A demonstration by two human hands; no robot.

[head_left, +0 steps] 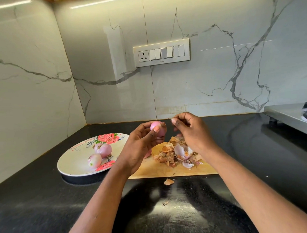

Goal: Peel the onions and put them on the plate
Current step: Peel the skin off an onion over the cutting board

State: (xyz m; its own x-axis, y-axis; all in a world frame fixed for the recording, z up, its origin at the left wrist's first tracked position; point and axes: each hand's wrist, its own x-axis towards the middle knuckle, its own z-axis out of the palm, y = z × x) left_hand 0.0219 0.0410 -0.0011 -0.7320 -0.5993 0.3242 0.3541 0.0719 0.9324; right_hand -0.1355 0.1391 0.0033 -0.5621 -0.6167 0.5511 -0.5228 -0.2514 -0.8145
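Note:
My left hand (pixel 141 146) grips a pink peeled onion (pixel 158 128) above the wooden cutting board (pixel 151 169); a brown bit of skin clings to the onion's right end. My right hand (pixel 190 132) hovers just right of it, thumb and fingertips pinched together, possibly on a tiny scrap of skin. A pile of onion skins (pixel 177 154) lies on the board under the right hand. Two peeled onions (pixel 103 150) (pixel 94 160) rest on the floral plate (pixel 72 162) to the left. Part of another pink onion (pixel 148 154) shows behind my left wrist.
The black countertop (pixel 171 212) carries a loose skin flake (pixel 168 182) in front of the board. A steel stove edge (pixel 290 117) stands at the right. Marble walls with a switch panel (pixel 161 52) close the corner behind.

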